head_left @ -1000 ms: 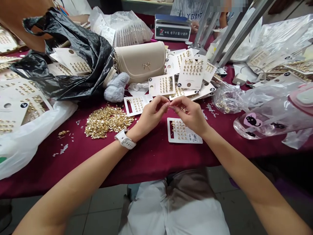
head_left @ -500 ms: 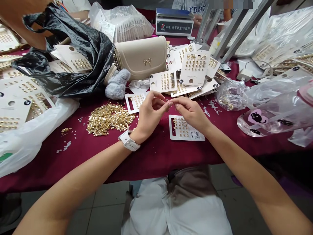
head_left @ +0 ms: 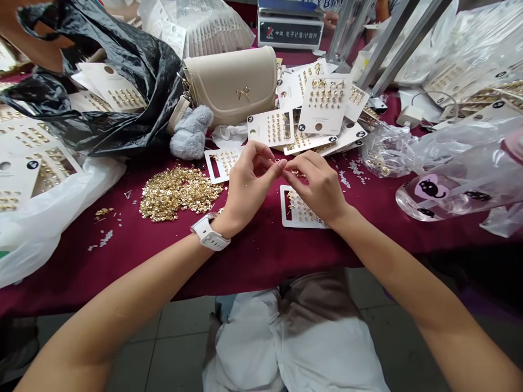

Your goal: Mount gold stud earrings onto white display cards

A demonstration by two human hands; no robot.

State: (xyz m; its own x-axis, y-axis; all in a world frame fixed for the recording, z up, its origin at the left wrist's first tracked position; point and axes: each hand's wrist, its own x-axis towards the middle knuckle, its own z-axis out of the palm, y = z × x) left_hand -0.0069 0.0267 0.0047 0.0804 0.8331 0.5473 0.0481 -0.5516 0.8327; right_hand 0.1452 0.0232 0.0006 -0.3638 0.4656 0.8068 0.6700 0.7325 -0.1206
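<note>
My left hand (head_left: pixel 249 185), with a white watch (head_left: pixel 210 233) on its wrist, pinches at thumb and forefinger. A small gold earring (head_left: pixel 278 160) shows as a tiny loop at those fingertips. My right hand (head_left: pixel 321 188) meets it there, its thumb and finger pressed together; what they hold is too small to make out. Below the right hand lies an earring card (head_left: pixel 289 219) with rows of gold studs, partly covered by that hand. Another earring card (head_left: pixel 216 173) rests behind my left hand. To the left spreads a pile of small gold pieces (head_left: pixel 175 193).
A beige handbag (head_left: pixel 232 81) with a grey plush charm (head_left: pixel 190 136) stands behind. Stacked earring cards (head_left: pixel 322 117) lie beside it. A black plastic bag (head_left: pixel 151 98) is left, a clear bottle (head_left: pixel 453 190) right. At the back are a scale (head_left: pixel 290 32) and metal posts (head_left: pixel 392 49).
The view has shifted slightly. My right hand has turned, its fingers more bent, and covers more of the card beneath. Both hands remain together at the fingertips.
</note>
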